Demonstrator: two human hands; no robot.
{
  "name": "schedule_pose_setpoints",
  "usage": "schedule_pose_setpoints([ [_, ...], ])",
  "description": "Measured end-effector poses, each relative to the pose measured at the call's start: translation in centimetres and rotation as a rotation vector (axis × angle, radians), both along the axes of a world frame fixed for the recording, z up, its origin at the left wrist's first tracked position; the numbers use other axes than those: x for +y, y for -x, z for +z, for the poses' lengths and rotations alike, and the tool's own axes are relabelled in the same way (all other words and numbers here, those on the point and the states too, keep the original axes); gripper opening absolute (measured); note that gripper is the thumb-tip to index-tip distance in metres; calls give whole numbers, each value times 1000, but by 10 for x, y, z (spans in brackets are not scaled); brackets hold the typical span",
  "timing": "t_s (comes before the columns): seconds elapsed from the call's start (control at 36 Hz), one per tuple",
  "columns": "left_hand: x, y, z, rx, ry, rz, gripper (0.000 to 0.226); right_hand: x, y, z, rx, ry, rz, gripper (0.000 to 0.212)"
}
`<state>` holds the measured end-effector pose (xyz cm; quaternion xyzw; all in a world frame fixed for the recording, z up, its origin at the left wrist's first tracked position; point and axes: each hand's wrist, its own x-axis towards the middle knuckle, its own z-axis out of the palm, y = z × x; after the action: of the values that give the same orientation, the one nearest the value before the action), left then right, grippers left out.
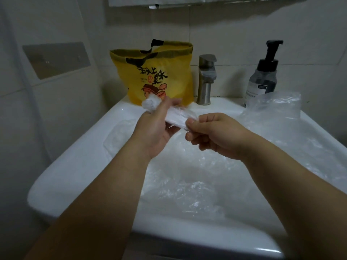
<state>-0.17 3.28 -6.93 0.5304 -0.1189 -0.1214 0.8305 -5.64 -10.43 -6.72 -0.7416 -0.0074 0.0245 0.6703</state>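
Nearest, inside the sink point(75, 162): loose clear plastic point(187, 182), crumpled across the basin. Above the basin, gripped at both ends: a twisted white roll point(177, 117) of plastic film, roughly level and well clear of the sink floor. At the roll's left end, the left hand point(155, 126), fingers curled round it, with a bunched white knob poking out past the fingers. At the right end, the right hand point(216, 136), knuckles up, thumb and fingers pinched tight on the film. On the sink's right rim, more crumpled clear sheet point(274, 106). On the back ledge of the sink, left to right: a yellow bag point(159, 76) with black handles and a cartoon print, upright behind the left hand; a steel tap point(205, 79) at centre; a dark pump bottle point(262, 76), its base partly behind the sheet. Left of the sink, on the tiled wall, a shiny plate point(56, 60).
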Motion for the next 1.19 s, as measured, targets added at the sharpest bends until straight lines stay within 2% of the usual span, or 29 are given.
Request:
schedule_pose_setpoints([
  [0.14, 2, -2, -6, 4, -83, -64, 26, -6, -2, -1, 9, 29, -52, 18],
  [0.25, 4, -4, -8, -18, -85, -81, 21, -6, -2, -2, -63, -69, -71, 18],
  [0.33, 6, -5, -7, -27, -70, -86, 24, -8, -2, 1, -103, -112, -65, 14],
  [0.44, 10, -6, -4, -22, -63, -66, 8, -15, -4, 5, -100, -181, -129, 14],
  [0.5, 10, -6, -4, -40, -88, -39, 7, -17, -4, 6, -103, -204, -149, 16],
  [0.61, 8, -5, -5, -65, -122, -13, 9, -17, -4, 7, -123, -167, -162, 18],
  [0.72, 6, -4, -5, -52, -76, -74, 19, -13, -5, 4, -111, -97, -119, 25],
  [0.78, 4, -3, -5, -76, -125, -60, 26, -10, -4, 3, -112, -80, -82, 17],
  [0.92, 3, -2, -7, -81, -173, -39, 15, -7, -5, 0, -184, -97, -158, 11],
  [1.0, 2, -3, -7, -51, -154, -50, 20, -7, -6, -1, -227, -89, -210, 13],
  [1.06, 2, -3, -6, -23, -111, -70, 22, -6, -5, -1, -268, -71, -210, 14],
  [1.19, 4, -3, -4, 22, -32, -119, 13, -4, -2, 0, -292, -62, -147, 20],
])
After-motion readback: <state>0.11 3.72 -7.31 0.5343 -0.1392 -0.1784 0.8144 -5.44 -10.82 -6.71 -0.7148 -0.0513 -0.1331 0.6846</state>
